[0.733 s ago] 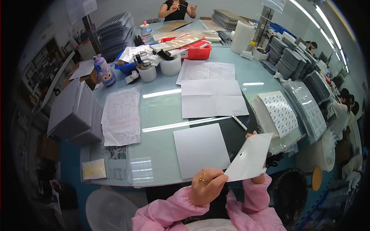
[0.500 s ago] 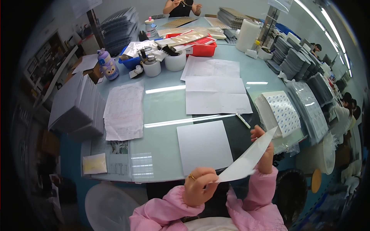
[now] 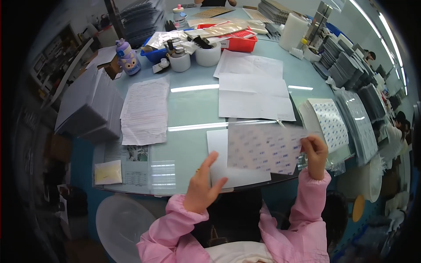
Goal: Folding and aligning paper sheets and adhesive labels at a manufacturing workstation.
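My right hand pinches the right edge of a thin translucent sheet printed with blue marks. The sheet is held over a plain white sheet on the table and covers much of it. At that white sheet's lower left edge, my left hand holds nothing, its thumb and fingers apart. Beyond my right hand lies a stack of similar blue-marked sheets. A slim white pen-like stick shows partly behind the held sheet.
Creased papers lie at the centre back, a written paper at the left beside a tall stack of grey sheets. Farther back stand a red bin, a blue bin and a purple bottle. Plastic-wrapped stacks line the right.
My left hand has let go of the sheet and opened. My right hand has swung the sheet flatter over the white sheet, its blue-marked face now showing. The view has shifted slightly.
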Demonstrator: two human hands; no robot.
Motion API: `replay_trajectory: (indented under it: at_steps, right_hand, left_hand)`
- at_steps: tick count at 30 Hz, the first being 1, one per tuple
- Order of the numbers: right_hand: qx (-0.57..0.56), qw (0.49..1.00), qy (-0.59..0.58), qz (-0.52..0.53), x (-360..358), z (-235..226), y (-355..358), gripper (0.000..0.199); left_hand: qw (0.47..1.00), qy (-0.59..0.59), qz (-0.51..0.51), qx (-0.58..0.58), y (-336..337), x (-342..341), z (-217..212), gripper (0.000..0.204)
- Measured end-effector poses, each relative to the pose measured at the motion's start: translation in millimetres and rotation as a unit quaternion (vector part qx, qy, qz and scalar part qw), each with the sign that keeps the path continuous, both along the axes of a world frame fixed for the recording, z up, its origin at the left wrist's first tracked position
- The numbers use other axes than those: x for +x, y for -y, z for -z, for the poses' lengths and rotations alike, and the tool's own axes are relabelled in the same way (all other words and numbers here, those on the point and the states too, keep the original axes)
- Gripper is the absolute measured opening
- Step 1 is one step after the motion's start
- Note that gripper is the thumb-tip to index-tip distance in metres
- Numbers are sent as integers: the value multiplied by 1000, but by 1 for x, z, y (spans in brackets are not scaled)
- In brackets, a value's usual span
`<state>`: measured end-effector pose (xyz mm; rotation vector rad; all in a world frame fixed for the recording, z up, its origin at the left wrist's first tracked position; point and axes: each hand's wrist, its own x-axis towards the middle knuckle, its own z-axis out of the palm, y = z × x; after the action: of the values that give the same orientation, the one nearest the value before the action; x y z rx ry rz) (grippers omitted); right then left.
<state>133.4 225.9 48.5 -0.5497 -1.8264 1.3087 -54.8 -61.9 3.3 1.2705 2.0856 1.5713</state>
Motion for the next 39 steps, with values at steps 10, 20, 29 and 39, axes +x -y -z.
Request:
replay_trajectory:
  at_steps: [10, 20, 29, 39]
  right_hand:
    - [-181, 964, -195, 24, 16, 35, -60, 11]
    - [-298, 938, -174, -34, -2, 58, -57, 14]
    - [-318, 944, -73, -48, -19, 73, -50, 13]
    - [-311, 949, -26, -39, -8, 78, -50, 14]
  left_hand:
    - [935, -263, 22, -237, -17, -1, 22, 83]
    - [935, -273, 32, -224, -54, 17, 24, 80]
    - [935, -267, 36, -230, -54, 14, 26, 80]
    - [909, -316, 9, -271, -19, -11, 25, 77]
